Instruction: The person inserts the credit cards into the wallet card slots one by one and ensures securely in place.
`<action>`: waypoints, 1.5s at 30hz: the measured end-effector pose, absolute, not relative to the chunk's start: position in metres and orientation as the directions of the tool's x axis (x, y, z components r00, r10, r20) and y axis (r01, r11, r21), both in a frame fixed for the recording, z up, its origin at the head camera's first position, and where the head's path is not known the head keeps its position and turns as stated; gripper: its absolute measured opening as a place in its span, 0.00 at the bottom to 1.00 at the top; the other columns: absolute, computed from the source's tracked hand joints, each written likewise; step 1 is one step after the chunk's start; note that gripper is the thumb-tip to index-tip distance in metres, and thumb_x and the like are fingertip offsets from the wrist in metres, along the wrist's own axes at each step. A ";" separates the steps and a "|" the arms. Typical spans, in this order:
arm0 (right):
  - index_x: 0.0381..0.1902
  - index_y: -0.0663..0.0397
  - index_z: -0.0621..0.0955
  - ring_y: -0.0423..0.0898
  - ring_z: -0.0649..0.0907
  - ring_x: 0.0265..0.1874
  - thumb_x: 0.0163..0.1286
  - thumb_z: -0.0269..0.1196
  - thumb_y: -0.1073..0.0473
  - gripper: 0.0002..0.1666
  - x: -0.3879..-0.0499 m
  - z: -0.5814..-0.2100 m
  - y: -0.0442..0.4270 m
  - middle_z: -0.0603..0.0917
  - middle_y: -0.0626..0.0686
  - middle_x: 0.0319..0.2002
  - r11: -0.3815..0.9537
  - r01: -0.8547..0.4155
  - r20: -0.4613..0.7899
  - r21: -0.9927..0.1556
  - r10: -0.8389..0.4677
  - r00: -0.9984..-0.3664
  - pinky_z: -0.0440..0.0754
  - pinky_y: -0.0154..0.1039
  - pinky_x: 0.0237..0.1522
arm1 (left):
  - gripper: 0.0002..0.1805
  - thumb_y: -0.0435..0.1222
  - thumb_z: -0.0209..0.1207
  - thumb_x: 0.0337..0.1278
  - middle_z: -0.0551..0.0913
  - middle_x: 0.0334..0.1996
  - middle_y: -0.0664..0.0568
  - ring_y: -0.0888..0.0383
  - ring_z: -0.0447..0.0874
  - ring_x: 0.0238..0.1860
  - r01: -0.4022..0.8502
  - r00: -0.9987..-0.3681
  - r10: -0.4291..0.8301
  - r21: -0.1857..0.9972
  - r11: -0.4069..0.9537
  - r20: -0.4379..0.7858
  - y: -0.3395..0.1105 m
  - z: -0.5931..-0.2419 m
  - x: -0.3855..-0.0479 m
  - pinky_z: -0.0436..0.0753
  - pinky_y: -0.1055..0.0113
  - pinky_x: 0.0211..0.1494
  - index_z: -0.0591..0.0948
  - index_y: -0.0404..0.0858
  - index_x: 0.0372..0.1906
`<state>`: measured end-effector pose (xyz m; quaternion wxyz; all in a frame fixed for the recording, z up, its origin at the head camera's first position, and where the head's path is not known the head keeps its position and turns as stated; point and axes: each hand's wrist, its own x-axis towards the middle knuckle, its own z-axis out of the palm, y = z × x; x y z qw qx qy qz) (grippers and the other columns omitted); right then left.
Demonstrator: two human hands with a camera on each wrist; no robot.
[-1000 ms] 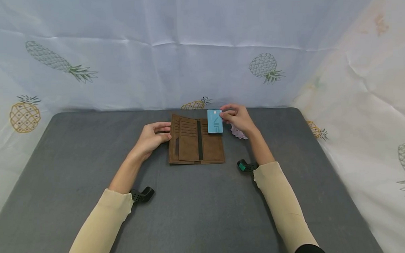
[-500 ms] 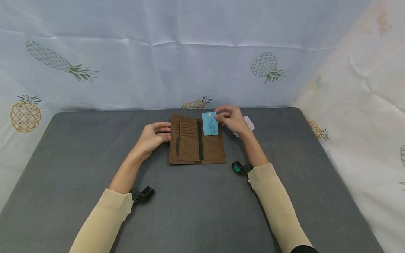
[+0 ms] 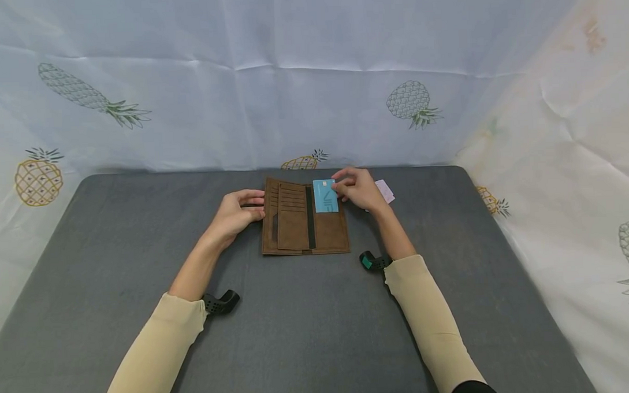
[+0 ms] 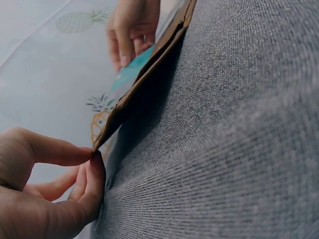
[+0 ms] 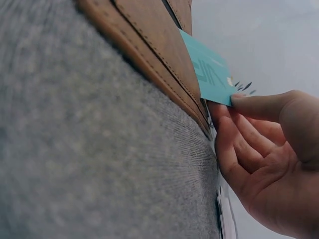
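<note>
A brown wallet [image 3: 293,232] lies spread open on the table, with card slots on its inner panels. My left hand [image 3: 234,216] pinches its left edge between thumb and fingers, plainly seen in the left wrist view. A light blue card [image 3: 325,196] marked VIP stands over the wallet's right panel. Its lower end is tucked behind the leather edge of that panel in the right wrist view. Thumb and fingers of my right hand [image 5: 269,144] pinch the card by its upper right corner.
Pinkish paper pieces [image 3: 385,190] lie on the grey table [image 3: 298,336] just right of my right hand, partly hidden by it. A white cloth [image 3: 343,114] printed with pineapples hangs behind the far table edge.
My right hand has moved left and then down toward me with the card, and less of the card shows now. More of the pinkish paper is uncovered. My left hand keeps its place.
</note>
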<state>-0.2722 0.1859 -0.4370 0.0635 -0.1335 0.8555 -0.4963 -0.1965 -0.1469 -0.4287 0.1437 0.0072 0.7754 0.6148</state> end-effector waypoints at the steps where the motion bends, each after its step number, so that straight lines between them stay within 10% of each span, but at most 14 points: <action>1: 0.60 0.65 0.84 0.48 0.91 0.35 0.81 0.64 0.65 0.14 -0.272 -0.437 0.186 0.93 0.69 0.45 0.475 -0.161 0.015 -0.865 -0.296 -0.955 0.91 0.37 0.37 | 0.33 0.20 0.58 0.72 0.75 0.71 0.30 0.35 0.81 0.70 -0.165 -0.959 0.189 0.956 0.243 -0.213 -0.147 -0.429 -0.197 0.89 0.73 0.60 0.70 0.31 0.79; 13: 0.61 0.65 0.84 0.61 0.91 0.44 0.81 0.64 0.64 0.16 -0.270 -0.433 0.188 0.92 0.69 0.48 0.539 -0.170 -0.047 -0.825 -0.366 -0.929 0.93 0.49 0.48 | 0.33 0.20 0.58 0.73 0.74 0.71 0.30 0.35 0.81 0.71 -0.164 -0.959 0.189 0.957 0.241 -0.212 -0.147 -0.429 -0.196 0.88 0.59 0.70 0.70 0.31 0.79; 25: 0.52 0.65 0.88 0.48 0.87 0.40 0.76 0.68 0.64 0.11 -0.266 -0.425 0.190 0.89 0.62 0.44 0.595 -0.235 -0.056 -0.768 -0.428 -0.902 0.82 0.34 0.41 | 0.32 0.20 0.58 0.72 0.75 0.70 0.30 0.35 0.81 0.70 -0.166 -0.960 0.184 0.956 0.242 -0.213 -0.147 -0.429 -0.197 0.89 0.68 0.64 0.71 0.31 0.79; 45: 0.49 0.60 0.91 0.49 0.89 0.42 0.77 0.69 0.62 0.09 -0.263 -0.420 0.193 0.93 0.60 0.45 0.628 -0.210 -0.142 -0.749 -0.462 -0.876 0.84 0.37 0.43 | 0.32 0.21 0.58 0.72 0.74 0.70 0.31 0.37 0.81 0.70 -0.183 -0.957 0.180 0.953 0.240 -0.228 -0.147 -0.431 -0.197 0.88 0.75 0.59 0.71 0.30 0.79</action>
